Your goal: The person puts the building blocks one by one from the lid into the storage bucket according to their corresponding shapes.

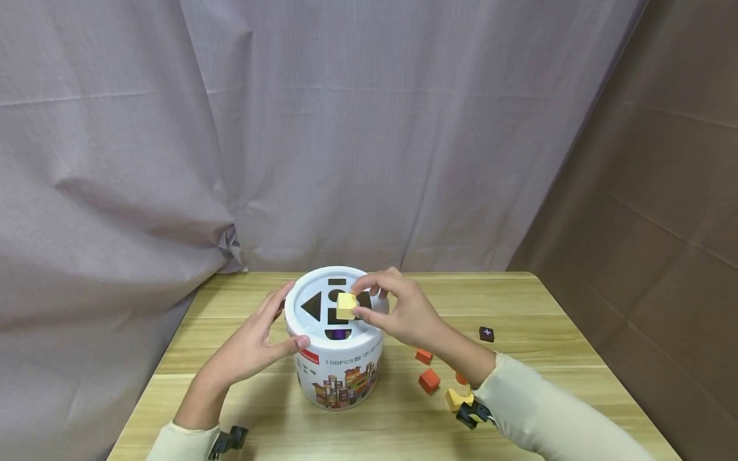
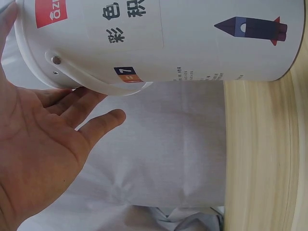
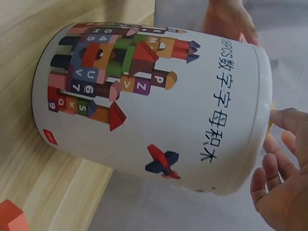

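Note:
A white bucket [image 1: 340,378] with printed toy-block pictures stands upright on the table, its pale lid [image 1: 314,287] cut with shaped holes. My left hand [image 1: 254,352] rests against the left of the rim, thumb at the front and the other fingers around the far left side. My right hand [image 1: 409,312] pinches a yellow block [image 1: 346,306] between thumb and fingertips, over the lid's middle holes. Something purple shows through the front half-round hole. In the right wrist view the lid's edge mostly hides the block.
Right of the bucket on the wooden table [image 1: 259,435] lie a red block [image 1: 429,381], another red block [image 1: 423,356], a yellow arch-shaped block [image 1: 457,400] and a dark block with a plus sign [image 1: 487,334]. A round orange piece sits partly behind the right forearm. Grey curtains [image 1: 346,160] hang behind.

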A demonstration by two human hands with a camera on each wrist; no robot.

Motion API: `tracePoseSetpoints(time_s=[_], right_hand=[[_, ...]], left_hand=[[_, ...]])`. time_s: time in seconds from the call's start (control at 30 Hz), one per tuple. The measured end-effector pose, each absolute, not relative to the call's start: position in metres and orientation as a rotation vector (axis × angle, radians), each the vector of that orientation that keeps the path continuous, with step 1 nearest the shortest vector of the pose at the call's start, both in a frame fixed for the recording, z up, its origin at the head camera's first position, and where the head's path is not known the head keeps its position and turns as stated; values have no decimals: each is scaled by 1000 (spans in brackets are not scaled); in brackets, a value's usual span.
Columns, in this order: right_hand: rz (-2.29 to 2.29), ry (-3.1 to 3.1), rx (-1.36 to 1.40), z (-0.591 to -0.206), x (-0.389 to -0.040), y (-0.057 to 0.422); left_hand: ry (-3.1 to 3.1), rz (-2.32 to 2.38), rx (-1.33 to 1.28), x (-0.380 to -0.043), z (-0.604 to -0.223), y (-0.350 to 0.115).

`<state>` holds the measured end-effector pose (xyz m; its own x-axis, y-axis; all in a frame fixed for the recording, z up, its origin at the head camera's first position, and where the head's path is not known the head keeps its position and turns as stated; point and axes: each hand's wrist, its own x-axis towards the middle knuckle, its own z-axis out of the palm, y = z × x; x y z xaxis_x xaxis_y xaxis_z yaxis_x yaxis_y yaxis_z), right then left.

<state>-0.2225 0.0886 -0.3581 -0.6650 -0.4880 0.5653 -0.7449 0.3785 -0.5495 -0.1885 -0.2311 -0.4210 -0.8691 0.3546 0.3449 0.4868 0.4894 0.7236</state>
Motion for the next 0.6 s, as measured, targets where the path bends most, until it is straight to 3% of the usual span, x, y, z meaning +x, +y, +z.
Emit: tracePoseSetpoints(time_s=[0.33, 0.6], right_hand=[[1128, -2362, 1120, -368, -224, 79], [1019, -2389, 1071, -367, -222, 98]], left_hand=[[-2591, -1313, -731, -187, -421, -230], [-2621, -1279, -724, -189, -418, -232]])
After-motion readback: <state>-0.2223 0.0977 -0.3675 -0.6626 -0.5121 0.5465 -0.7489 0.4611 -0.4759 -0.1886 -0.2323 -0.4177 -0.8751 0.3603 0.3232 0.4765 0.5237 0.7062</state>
